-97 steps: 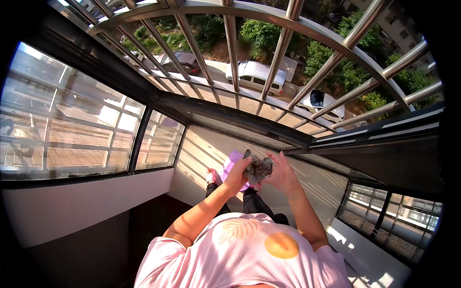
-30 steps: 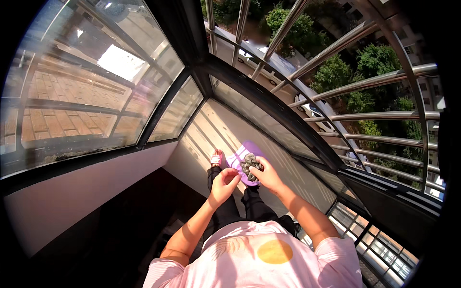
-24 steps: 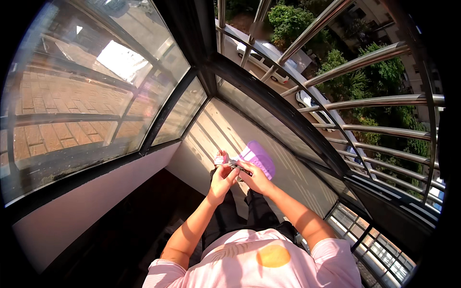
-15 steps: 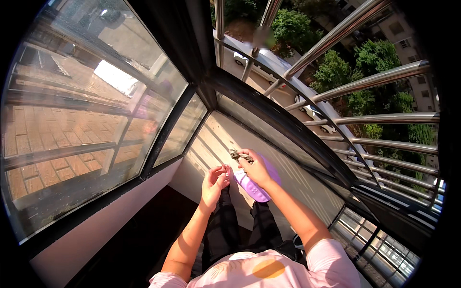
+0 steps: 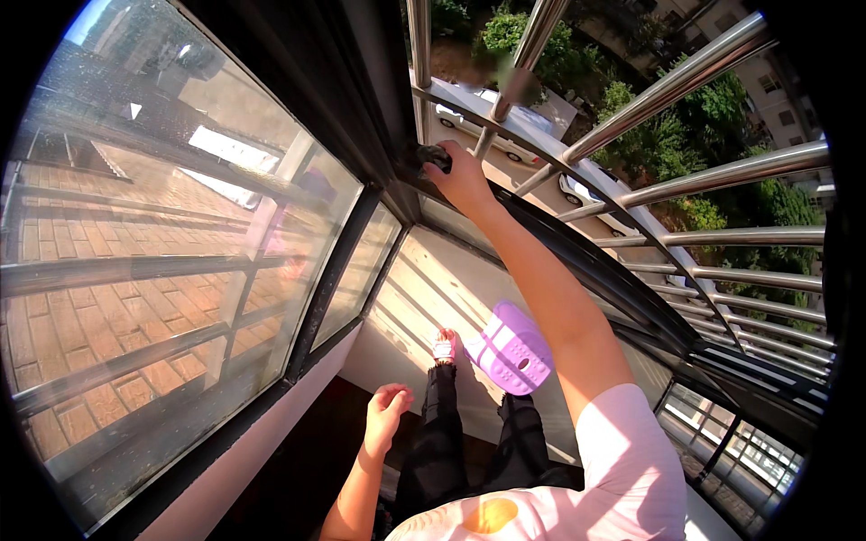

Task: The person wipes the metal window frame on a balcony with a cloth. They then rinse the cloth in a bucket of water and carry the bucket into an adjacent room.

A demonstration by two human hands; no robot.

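Observation:
My right hand (image 5: 458, 176) is stretched far forward and closed around a crumpled dark rag (image 5: 435, 160). It presses the rag to the black window frame (image 5: 404, 180), at the corner where the frame meets the barred opening. Lower down, my left hand (image 5: 388, 413) hangs in front of my body with its fingers curled in and nothing visible in them. Between the arms, beyond my knees, lies a purple plastic piece (image 5: 516, 356) with raised dots and an oval hole. Its kind is hard to tell.
Left of me is a large glass pane (image 5: 171, 270) with reflections. Metal bars (image 5: 722, 185) cross the opening on the right, with parked cars and trees far below. My foot in a pink sandal (image 5: 444, 347) rests on the pale sunlit surface (image 5: 410, 288).
My right hand has moved forward and up with the rag, from above the purple piece to the frame corner. The left hand has drawn back toward my body.

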